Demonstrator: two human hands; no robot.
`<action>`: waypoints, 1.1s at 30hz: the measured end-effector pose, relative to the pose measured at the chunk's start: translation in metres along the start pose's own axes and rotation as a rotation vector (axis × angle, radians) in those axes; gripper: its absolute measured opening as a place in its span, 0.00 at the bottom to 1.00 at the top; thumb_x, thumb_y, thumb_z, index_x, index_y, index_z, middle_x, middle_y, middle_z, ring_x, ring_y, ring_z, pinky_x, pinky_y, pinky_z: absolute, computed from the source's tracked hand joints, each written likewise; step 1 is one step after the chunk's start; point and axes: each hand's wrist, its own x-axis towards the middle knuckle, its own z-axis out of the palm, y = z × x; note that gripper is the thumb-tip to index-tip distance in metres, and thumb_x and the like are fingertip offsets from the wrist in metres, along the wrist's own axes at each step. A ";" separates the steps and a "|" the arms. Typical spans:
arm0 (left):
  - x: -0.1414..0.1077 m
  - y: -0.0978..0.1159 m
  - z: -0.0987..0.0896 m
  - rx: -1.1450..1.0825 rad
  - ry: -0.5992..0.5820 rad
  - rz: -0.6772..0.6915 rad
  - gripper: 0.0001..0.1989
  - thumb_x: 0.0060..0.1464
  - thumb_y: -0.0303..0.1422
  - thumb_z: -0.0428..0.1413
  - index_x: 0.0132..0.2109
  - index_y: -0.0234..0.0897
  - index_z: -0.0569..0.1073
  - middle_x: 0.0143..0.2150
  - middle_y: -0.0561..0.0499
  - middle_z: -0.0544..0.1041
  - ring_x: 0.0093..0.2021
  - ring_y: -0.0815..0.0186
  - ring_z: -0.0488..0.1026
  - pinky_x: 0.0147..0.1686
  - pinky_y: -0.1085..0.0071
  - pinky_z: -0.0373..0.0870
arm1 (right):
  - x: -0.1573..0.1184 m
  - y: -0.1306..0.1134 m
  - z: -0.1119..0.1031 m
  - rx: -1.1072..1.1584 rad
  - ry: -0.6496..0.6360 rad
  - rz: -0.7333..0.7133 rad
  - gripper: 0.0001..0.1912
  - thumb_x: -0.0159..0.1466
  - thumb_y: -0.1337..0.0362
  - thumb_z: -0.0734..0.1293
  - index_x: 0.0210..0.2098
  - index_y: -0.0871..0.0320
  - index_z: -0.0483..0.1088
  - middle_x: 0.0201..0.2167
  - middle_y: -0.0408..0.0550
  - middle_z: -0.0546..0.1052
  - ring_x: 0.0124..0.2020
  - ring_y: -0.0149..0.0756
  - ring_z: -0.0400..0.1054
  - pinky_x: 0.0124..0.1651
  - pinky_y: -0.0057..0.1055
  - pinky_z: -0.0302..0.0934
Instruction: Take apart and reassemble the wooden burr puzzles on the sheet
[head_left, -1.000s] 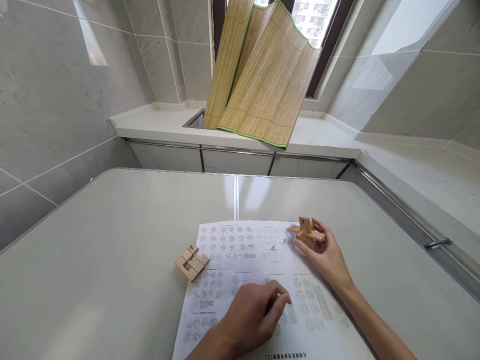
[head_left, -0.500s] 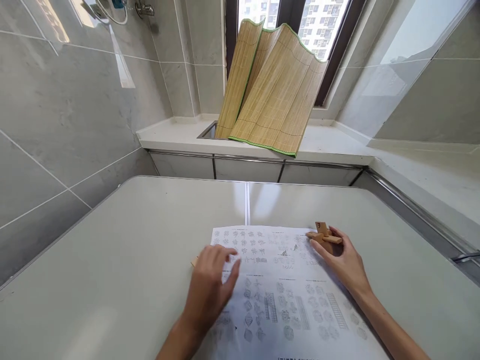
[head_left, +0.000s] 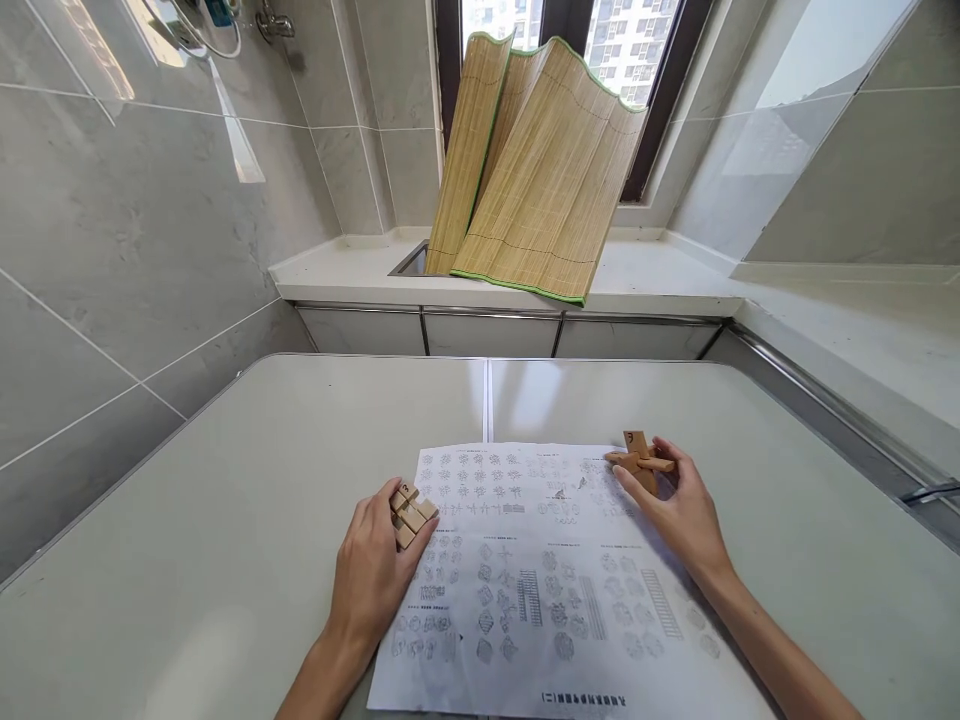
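Note:
A large white paper sheet printed with small puzzle diagrams lies on the table. At its upper left edge, my left hand is closed around a pale wooden block puzzle made of small square-cut pieces, one with a dark mark. Over the sheet's upper right corner, my right hand grips a browner wooden burr puzzle between thumb and fingers. Its flat sticks cross one another, and the upright one bears a dark mark. My fingers hide part of each puzzle.
The pale table has a seam down its middle. Behind it, a folded bamboo mat with green edging leans at the window on a white ledge. Tiled walls rise at the sides.
My left hand has shifted left and down off the sheet's diagrams and now grips the pale block puzzle, which it mostly covered before. My right hand keeps its hold; the view has tilted slightly.

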 end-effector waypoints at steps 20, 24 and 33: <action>0.014 0.093 0.065 -0.325 -0.333 0.519 0.46 0.52 0.30 0.73 0.71 0.44 0.59 0.59 0.42 0.76 0.58 0.50 0.76 0.55 0.54 0.78 | -0.037 -0.033 0.010 0.014 -0.446 -0.624 0.06 0.73 0.64 0.64 0.48 0.51 0.71 0.45 0.50 0.79 0.47 0.46 0.75 0.50 0.42 0.71; 0.016 0.082 0.064 -0.340 -0.278 0.568 0.52 0.50 0.36 0.74 0.73 0.42 0.54 0.65 0.38 0.71 0.63 0.46 0.72 0.61 0.48 0.73 | -0.043 -0.031 0.016 -0.024 -0.596 -0.658 0.12 0.71 0.64 0.68 0.53 0.50 0.70 0.49 0.52 0.77 0.50 0.47 0.74 0.50 0.42 0.72; 0.027 0.070 0.031 -0.564 -0.431 0.330 0.35 0.50 0.45 0.73 0.61 0.43 0.73 0.44 0.49 0.76 0.44 0.57 0.74 0.48 0.59 0.74 | -0.048 -0.035 0.019 0.027 -0.586 -0.448 0.10 0.70 0.54 0.71 0.46 0.52 0.74 0.35 0.48 0.77 0.34 0.42 0.71 0.37 0.37 0.69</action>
